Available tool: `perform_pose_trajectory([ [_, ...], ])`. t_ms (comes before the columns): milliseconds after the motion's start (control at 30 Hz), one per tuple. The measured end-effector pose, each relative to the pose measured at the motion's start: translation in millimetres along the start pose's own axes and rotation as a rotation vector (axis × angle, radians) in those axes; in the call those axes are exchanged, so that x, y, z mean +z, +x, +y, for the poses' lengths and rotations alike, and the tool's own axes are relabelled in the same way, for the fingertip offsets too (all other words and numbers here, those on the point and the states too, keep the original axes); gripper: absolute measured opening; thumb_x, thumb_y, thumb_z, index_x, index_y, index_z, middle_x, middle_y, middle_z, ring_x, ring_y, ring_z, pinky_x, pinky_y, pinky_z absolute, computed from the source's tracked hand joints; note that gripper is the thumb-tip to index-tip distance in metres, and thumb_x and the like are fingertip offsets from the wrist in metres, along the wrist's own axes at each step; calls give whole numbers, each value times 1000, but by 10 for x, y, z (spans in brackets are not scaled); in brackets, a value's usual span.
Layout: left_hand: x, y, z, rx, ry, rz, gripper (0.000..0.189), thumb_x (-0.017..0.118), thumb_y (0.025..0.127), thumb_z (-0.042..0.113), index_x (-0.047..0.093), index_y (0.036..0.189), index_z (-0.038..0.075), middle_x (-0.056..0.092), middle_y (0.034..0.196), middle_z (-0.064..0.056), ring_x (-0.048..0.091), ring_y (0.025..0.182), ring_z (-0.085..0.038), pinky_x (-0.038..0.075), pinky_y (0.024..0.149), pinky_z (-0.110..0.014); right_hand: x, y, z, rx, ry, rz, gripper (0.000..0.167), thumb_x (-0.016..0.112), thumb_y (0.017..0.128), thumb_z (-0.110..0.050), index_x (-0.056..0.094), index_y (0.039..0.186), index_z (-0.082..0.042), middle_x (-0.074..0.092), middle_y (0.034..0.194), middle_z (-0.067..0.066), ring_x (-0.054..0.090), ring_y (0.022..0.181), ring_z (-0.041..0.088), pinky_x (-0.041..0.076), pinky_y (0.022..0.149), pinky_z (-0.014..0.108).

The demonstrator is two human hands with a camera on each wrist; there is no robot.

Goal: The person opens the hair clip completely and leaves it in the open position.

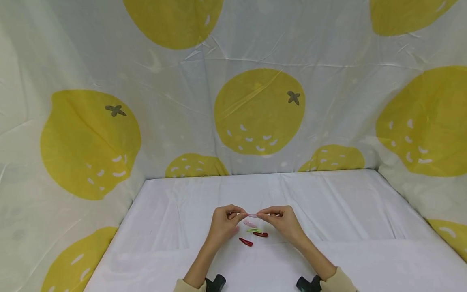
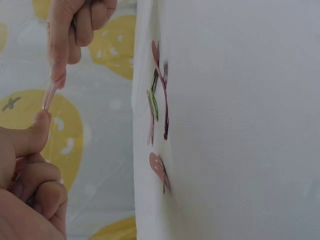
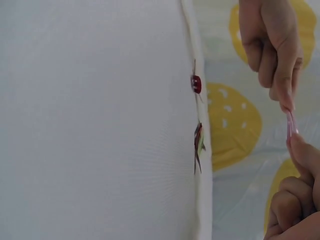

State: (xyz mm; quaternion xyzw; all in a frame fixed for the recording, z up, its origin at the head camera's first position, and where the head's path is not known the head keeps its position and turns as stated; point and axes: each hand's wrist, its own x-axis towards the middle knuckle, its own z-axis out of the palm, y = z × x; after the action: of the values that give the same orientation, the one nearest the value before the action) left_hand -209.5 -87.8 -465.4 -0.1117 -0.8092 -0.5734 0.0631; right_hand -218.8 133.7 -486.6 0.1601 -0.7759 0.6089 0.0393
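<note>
Between the fingertips of both hands, a pink snap hair clip point(image 1: 252, 215) is held by its two ends above the table. The left hand point(image 1: 224, 224) pinches one end with thumb and finger, and the right hand point(image 1: 282, 222) pinches the other. In the left wrist view the pink clip point(image 2: 50, 95) looks thin and slightly bowed. On the cloth below lie another pink hair clip point(image 1: 250, 223), a green hair clip point(image 1: 254, 230), a dark red hair clip point(image 1: 260, 234) and a separate red hair clip point(image 1: 246, 242) nearer the body.
A white cloth point(image 1: 175, 219) with soft creases covers the table. Behind it and at both sides hangs a pale curtain point(image 1: 175, 101) printed with yellow fruit. Dark wrist devices point(image 1: 216, 283) sit by the beige sleeves point(image 1: 337, 280).
</note>
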Motion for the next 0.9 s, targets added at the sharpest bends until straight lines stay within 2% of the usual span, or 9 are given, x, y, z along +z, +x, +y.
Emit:
perform_pose_trajectory([
  [100,10,1,6,0,5,4,9,83,87,10,78,84,3,36,58,3,30,54,-1,25,51,-17,14,-5,-26,-6,-8,32,12,82,88,-21,85,94,-12,57,58,8,38,58,1,40,58,18],
  [200,19,-5,5,15,16,18,7,83,87,9,78,84,5,37,59,3,31,53,-1,25,50,-17,35,-11,-53,-9,-6,58,12,83,87,-22,84,94,-12,41,55,-3,31,55,0,32,52,18],
  [267,25,-12,5,46,38,38,6,83,86,8,79,83,6,38,59,4,32,54,-1,25,50,-17,55,-17,-68,-6,3,72,12,84,86,-22,84,93,-12,35,56,-6,28,54,0,28,50,18],
  [333,34,-18,2,96,73,65,5,84,85,6,80,82,6,38,59,5,32,55,-1,24,51,-17,74,-26,-78,-4,5,84,12,85,86,-23,84,92,-12,32,57,-5,26,53,-1,25,50,18],
  [467,58,-21,-22,239,163,139,6,86,81,2,81,79,6,37,58,8,31,55,1,23,53,-15,110,-50,-99,-18,-25,110,10,85,85,-22,83,90,-13,27,56,-4,21,50,-2,22,49,19],
  [633,105,-20,-44,405,250,210,10,87,76,-3,79,75,3,38,54,5,28,55,5,20,53,-12,136,-79,-109,-81,-92,149,5,84,87,-16,82,87,-11,27,54,-6,19,50,-3,19,48,19],
  [700,122,-19,-41,449,272,226,11,87,75,-4,79,74,3,37,54,4,26,55,6,19,53,-11,135,-79,-108,-108,-103,158,6,84,87,-14,82,86,-9,26,54,-8,19,51,-3,19,49,19],
  [800,131,-17,-26,472,292,246,12,88,74,-5,79,73,3,36,54,3,25,56,6,18,53,-10,127,-67,-99,-133,-102,159,5,84,86,-13,82,87,-8,26,55,-9,19,52,-4,19,49,18],
  [900,125,-19,-22,441,277,250,11,88,75,-3,80,74,4,37,54,4,26,55,6,18,53,-10,117,-51,-75,-130,-86,148,5,85,86,-16,83,87,-11,26,54,-10,19,51,-4,20,49,18],
])
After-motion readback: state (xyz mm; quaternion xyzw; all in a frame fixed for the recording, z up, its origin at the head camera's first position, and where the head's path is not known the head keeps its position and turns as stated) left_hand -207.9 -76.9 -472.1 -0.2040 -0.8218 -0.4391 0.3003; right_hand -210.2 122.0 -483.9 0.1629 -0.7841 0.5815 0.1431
